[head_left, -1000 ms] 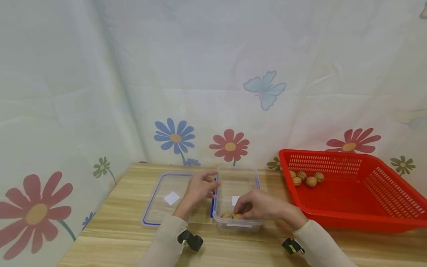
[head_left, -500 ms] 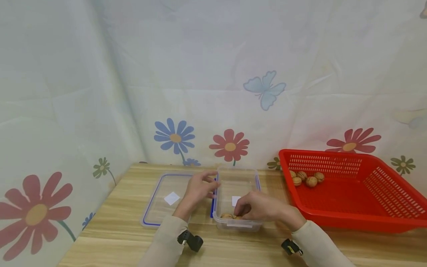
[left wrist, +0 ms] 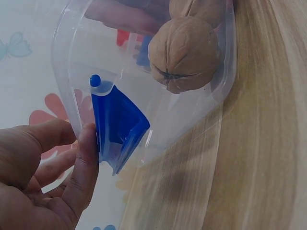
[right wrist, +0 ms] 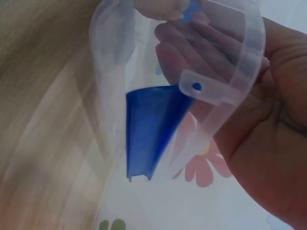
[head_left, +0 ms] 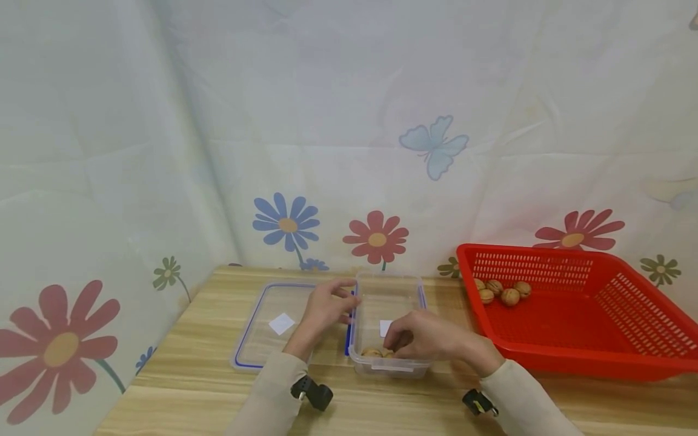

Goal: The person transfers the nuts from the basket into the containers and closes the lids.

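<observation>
The left hand is pinching the left rim of the clear box. The right hand is reaching inside the near end, beside the walnuts; its fingertips are partly hidden, so whether they are pinching a nut cannot be told. The box label is showing partly behind that hand; the lid label is showing at the lid, left. Any print is staying illegible. The red basket, right, is holding other walnuts.
</observation>
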Demonstrator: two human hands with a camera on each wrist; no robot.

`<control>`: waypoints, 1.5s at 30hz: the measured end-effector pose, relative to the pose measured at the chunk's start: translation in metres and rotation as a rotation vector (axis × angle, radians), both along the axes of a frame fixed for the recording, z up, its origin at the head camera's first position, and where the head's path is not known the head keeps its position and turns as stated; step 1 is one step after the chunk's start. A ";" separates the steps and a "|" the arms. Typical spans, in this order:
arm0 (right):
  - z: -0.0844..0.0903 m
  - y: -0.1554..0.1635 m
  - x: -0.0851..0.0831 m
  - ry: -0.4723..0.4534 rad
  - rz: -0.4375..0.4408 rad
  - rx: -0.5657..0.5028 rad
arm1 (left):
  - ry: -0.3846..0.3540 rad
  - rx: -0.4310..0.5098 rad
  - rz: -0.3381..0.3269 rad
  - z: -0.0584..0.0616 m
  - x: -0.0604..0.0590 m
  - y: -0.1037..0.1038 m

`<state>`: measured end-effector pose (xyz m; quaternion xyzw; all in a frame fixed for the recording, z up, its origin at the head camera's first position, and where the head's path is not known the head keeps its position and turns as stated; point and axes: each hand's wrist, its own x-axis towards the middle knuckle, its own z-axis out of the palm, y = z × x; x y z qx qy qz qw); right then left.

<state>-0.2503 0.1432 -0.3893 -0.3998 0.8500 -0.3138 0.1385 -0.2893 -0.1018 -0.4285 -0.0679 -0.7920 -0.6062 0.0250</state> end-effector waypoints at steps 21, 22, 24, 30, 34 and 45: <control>0.061 0.039 0.014 0.131 -0.168 -0.050 | -0.002 -0.023 -0.012 0.004 0.004 -0.001; 0.064 0.042 0.015 0.133 -0.174 -0.056 | -0.005 -0.025 -0.013 0.004 0.004 -0.001; 0.071 0.047 0.016 0.137 -0.184 -0.068 | -0.007 -0.025 -0.017 0.005 0.004 -0.001; 0.093 0.065 0.017 0.170 -0.250 -0.065 | -0.015 -0.031 -0.032 0.007 0.005 -0.002; 0.105 0.080 0.014 0.194 -0.304 -0.048 | -0.025 -0.032 -0.039 0.008 0.006 -0.002; 0.118 0.125 -0.007 0.222 -0.396 0.023 | -0.033 -0.030 -0.030 0.009 0.007 -0.002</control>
